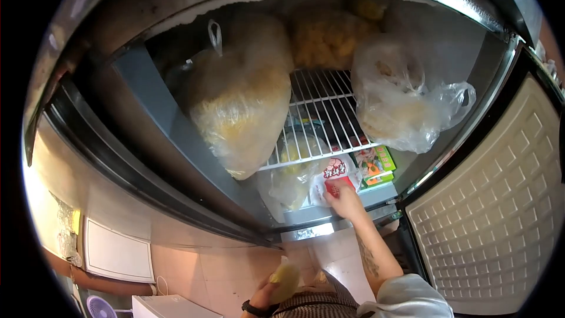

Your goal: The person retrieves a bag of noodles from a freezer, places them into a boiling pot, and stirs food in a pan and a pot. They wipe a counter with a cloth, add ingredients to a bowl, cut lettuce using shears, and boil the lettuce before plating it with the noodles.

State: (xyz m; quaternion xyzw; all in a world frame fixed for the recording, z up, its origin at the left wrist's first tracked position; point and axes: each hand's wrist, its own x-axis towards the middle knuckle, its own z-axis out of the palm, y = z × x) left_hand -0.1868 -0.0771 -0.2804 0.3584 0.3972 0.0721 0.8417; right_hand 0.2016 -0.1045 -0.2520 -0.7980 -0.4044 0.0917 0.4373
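Note:
My right hand (348,201) reaches into the lower part of a cabinet that looks like a freezer. Its fingers are closed on a white plastic bag with red print (335,168), partly hidden beneath the wire shelf. Low by my body, my left hand (263,294) grips a small clear bag of something yellow (285,281); what is inside I cannot make out. Left of the printed bag lies a clear bag with pale yellow contents (289,185). Green printed boxes (375,164) sit to its right.
Above my right hand runs a white wire shelf (323,112). On it rest a large bag of yellowish food (241,106), a knotted clear bag (394,106) and a bag of yellow chunks (329,41) behind. The open door (488,200) stands at right.

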